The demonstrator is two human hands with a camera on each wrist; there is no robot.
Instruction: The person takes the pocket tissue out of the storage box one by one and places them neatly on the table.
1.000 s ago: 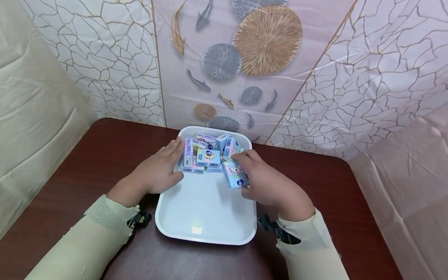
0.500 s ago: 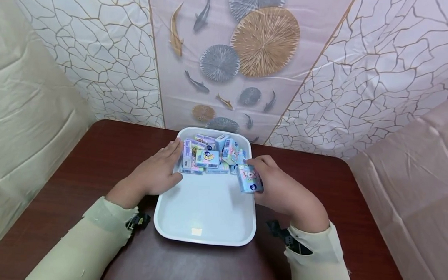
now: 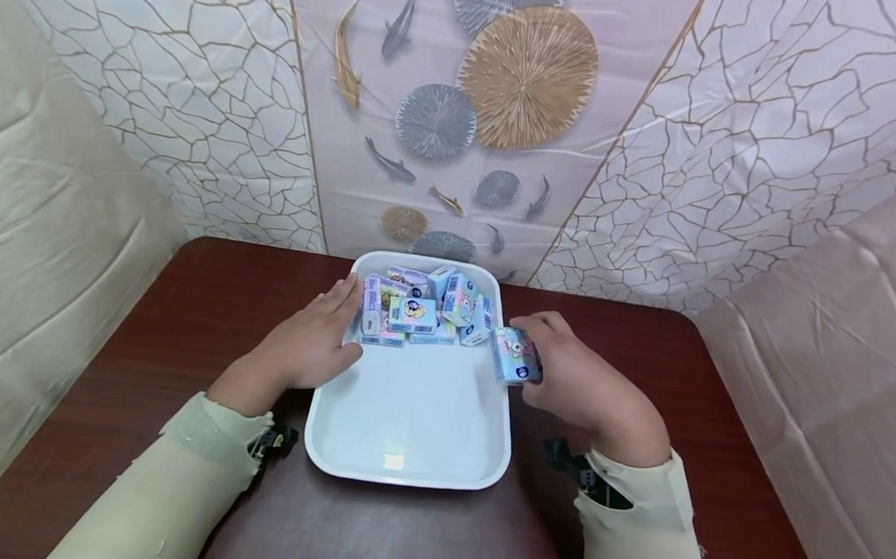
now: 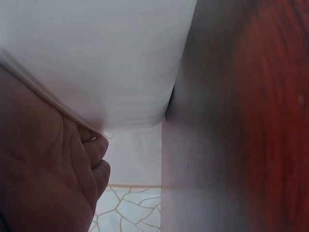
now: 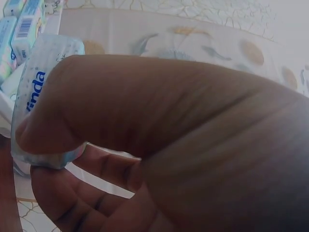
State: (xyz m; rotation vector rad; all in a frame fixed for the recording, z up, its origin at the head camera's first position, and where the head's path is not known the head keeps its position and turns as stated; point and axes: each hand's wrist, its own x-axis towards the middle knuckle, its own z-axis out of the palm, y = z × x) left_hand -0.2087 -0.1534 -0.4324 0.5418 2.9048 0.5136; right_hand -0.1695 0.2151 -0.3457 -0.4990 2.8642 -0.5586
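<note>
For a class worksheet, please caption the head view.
Right grip holds a blue, plastic-wrapped rectangular packet at the right edge of a white rectangular plastic tray of similar packets.

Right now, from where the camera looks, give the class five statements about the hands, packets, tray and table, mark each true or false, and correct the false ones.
1. The right hand grips a blue packet. True.
2. Both hands hold packets. False: the left hand holds none and touches the edge of the white tray.
3. The other packets lie at the tray's near end. False: they lie toward its far end.
4. The tray stands on a dark reddish-brown table. True.
5. In the right wrist view, blue lettering shows on the held packet. True.
</note>
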